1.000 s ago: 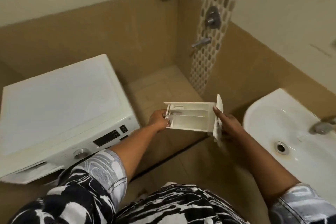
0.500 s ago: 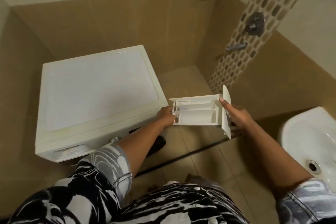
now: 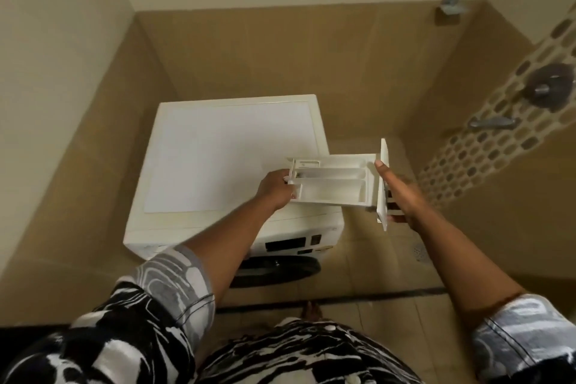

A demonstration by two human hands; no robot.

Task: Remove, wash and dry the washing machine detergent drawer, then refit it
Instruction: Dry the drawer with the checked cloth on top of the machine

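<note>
I hold the white detergent drawer (image 3: 333,184) level in the air over the right front corner of the white washing machine (image 3: 230,159). Its compartments face up and its front panel stands at the right end. My left hand (image 3: 274,188) grips the drawer's rear end. My right hand (image 3: 402,193) grips the front panel, thumb on top and fingers behind it. The machine's control panel (image 3: 286,243) and dark door rim (image 3: 280,268) show below the drawer. My left arm hides the machine's drawer slot.
Tan tiled walls close in on the machine at the left and back. A shower tap (image 3: 492,123) and valve (image 3: 548,87) sit on the mosaic strip at the right. A floor drain (image 3: 420,251) lies on the tiled floor to the right. My bare foot (image 3: 311,310) stands in front of the machine.
My view has swung left from the sink to the washing machine, and the sink has left the frame. The drawer, held in both hands as before, now hangs over the machine's front corner.
</note>
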